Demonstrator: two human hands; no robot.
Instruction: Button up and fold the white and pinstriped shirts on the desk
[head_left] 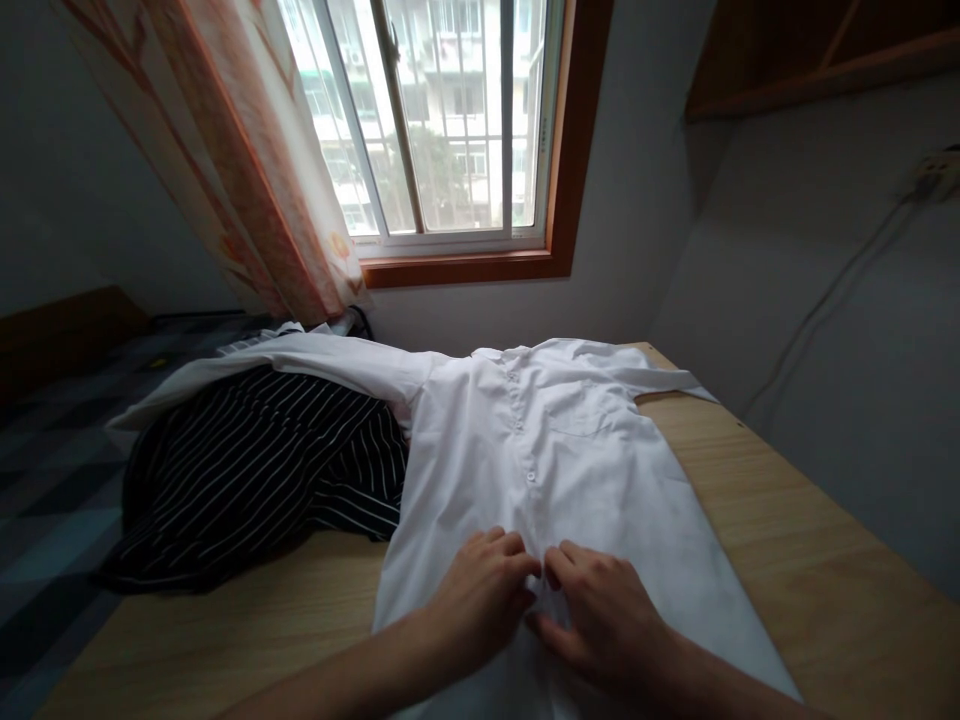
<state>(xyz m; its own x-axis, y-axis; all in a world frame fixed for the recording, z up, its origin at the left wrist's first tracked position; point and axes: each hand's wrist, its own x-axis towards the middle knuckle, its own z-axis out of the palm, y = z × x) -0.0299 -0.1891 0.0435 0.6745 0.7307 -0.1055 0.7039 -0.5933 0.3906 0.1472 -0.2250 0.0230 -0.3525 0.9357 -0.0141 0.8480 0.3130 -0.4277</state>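
Note:
A white button-up shirt (465, 450) lies front side up, its collar at the far end and its sleeves spread to both sides. My left hand (487, 590) is closed on the front placket, fingers bent at its edge. Close beside it, my right hand (600, 610) pinches the same strip from the other side. Between the fingertips a bit of white cloth shows, and whether a button is there is hidden. Just beyond the hands, a small white button (531, 477) sits on the placket. A chest pocket (581, 408) is on the shirt's right half in view.
Under the shirt is a light wooden table (810, 520). Black clothing with white stripes (262, 470) is heaped at the left, partly under a sleeve. A checked bedspread (45, 480) lies farther left. Behind stand a window (457, 130) and an orange patterned curtain (232, 160).

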